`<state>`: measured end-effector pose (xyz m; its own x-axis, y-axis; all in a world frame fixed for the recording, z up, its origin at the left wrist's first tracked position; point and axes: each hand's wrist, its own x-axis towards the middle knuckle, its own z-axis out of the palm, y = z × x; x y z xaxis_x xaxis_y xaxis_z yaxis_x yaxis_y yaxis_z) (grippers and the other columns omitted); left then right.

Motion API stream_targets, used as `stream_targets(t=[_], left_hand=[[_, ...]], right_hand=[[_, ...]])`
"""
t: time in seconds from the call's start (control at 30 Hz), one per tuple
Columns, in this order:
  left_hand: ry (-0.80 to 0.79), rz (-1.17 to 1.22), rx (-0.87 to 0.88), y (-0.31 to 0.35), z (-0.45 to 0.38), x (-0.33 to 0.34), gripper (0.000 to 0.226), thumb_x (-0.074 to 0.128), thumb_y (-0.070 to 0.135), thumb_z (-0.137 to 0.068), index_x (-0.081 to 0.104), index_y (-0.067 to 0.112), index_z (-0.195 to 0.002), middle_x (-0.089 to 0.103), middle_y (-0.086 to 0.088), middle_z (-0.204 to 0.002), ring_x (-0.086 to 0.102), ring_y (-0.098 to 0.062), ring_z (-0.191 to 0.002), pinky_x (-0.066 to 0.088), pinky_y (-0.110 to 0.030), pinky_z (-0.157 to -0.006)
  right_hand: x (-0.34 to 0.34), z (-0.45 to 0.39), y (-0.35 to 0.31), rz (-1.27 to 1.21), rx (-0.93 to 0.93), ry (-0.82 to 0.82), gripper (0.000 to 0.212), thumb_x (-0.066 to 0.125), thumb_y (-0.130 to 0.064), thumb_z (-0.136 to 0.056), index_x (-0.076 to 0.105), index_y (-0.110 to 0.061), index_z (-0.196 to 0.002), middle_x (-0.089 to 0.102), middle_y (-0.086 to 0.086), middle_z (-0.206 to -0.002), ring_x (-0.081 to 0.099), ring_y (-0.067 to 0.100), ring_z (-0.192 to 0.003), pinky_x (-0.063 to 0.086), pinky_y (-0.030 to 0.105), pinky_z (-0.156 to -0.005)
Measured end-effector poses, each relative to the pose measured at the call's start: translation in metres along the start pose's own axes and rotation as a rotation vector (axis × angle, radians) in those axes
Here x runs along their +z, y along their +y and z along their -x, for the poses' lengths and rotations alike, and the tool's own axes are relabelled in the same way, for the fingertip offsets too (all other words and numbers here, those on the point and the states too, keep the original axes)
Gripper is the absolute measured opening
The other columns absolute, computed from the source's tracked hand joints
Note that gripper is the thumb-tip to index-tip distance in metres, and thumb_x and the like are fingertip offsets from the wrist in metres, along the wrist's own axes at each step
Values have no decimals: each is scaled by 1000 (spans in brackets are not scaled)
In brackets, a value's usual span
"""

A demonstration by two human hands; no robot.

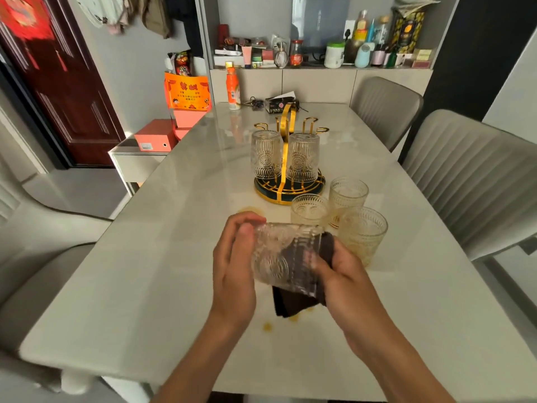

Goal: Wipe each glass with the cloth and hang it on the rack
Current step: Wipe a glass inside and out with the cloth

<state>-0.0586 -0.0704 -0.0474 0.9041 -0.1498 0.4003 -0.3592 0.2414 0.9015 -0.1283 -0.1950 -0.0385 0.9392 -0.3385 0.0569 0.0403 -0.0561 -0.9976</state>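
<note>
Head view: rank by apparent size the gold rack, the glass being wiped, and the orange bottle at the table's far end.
1. gold rack
2. glass being wiped, though nearness to the camera inflates it
3. orange bottle, farthest away

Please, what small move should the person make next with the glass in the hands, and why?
Probably turn the glass a little in the left hand, so the dark cloth under the right hand reaches an unwiped side; two glasses already hang on the rack.
</note>
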Motion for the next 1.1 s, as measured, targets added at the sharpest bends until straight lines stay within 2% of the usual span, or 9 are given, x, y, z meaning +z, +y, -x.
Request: stream_targets(t=[0.13,0.27,0.33,0.43,0.53,0.7,0.77,0.9,1.1], left_hand=[[-150,-234,-442,17,-26,-2,32,50,42,-101,67,17,-88,71,8,-82,65,-11,-84,48,-30,-77],[-74,-29,93,13,-4,8,19,49,33,-98,60,23,-109,65,18,-96,62,-3,-90,49,-19,-78],[-63,-33,139,9,-3,5,21,45,37,-96,60,27,-106,64,18,-95,61,-3,-89,49,-18,-75],[-120,-239,-119,14,-17,-1,30,42,37,-101,62,19,-88,65,3,-84,59,-8,-80,47,-20,-68],[-199,-295,-353,20,-26,0,39,42,43,-104,63,12,-92,71,0,-90,63,-8,-82,48,-25,-73],[-112,-39,161,16,-5,10,19,46,28,-100,57,16,-111,64,24,-97,60,4,-89,46,-13,-77],[-92,-123,49,17,-14,5,21,43,28,-100,61,17,-97,64,20,-87,60,-1,-84,46,-17,-71],[-191,-285,-526,22,-33,1,39,46,45,-102,69,21,-80,72,15,-72,66,-10,-81,47,-30,-76],[-80,-19,157,4,-3,5,16,49,36,-97,61,27,-103,65,13,-97,63,-11,-92,51,-27,-78]], right_hand=[[-9,-10,-3,256,-252,90,22,52,-23,-96,59,-31,-116,70,-13,-103,68,11,-98,58,49,-84],[4,-9,-4,-162,1,100,28,53,-4,-99,68,-23,-113,76,-1,-106,72,23,-101,58,55,-90],[3,-7,-3,-143,43,57,30,50,-5,-100,68,-24,-113,77,-3,-106,73,20,-102,57,52,-93],[-8,-9,-4,129,-158,57,18,52,-19,-99,62,-29,-111,74,-9,-103,71,14,-99,56,52,-89],[-12,-11,-8,213,-246,86,23,52,-28,-92,60,-32,-113,72,-10,-103,70,14,-98,58,50,-84],[1,-7,-7,-217,71,67,28,49,-7,-101,70,-24,-109,78,-3,-102,74,19,-97,59,44,-88],[-3,-7,-7,-49,-29,36,23,50,-13,-102,66,-27,-110,76,-7,-102,72,17,-100,58,41,-88],[-15,-13,-10,396,-349,99,25,50,-27,-93,57,-31,-117,69,-13,-104,66,8,-100,55,41,-86],[1,-8,-2,-154,29,63,26,52,-5,-100,68,-23,-111,77,-1,-106,72,25,-102,57,53,-92]])
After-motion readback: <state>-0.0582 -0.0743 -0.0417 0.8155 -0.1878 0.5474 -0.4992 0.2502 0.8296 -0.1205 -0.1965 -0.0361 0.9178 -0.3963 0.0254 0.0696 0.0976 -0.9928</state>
